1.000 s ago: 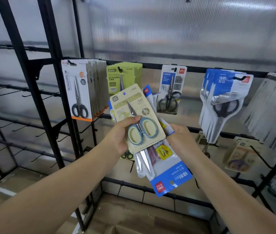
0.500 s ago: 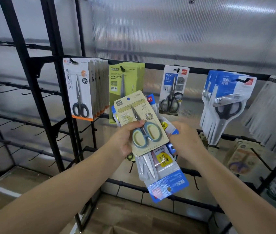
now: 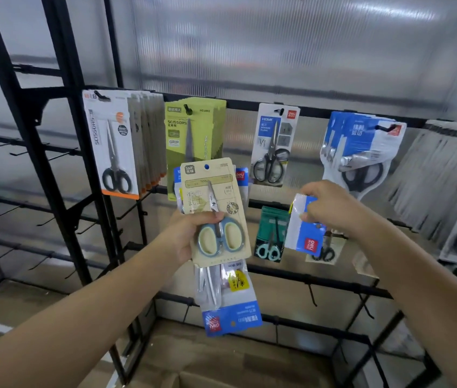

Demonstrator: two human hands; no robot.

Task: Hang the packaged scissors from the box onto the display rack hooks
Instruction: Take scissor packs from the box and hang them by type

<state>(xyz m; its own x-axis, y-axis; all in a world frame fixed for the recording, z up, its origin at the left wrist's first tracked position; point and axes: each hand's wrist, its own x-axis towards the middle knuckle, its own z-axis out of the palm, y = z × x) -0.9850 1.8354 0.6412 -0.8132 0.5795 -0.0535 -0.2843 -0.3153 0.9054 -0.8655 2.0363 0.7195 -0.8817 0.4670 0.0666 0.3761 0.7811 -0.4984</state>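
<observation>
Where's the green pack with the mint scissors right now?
The green pack hangs on the rack's second row, centre of the head view, between the left hand's beige pack and the right hand's blue pack.

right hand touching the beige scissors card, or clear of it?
Apart. The head view shows the right hand pinching a blue-and-white pack, with open rack between it and the beige card.

Ribbed translucent wall panels (image 3: 277, 46) catching soft glare, pale wooden floor (image 3: 11, 306) below

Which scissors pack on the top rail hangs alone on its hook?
The white-and-blue HOME pack with black-handled scissors, between the green stack and the blue stack; every other top-rail hook carries several packs.
</observation>
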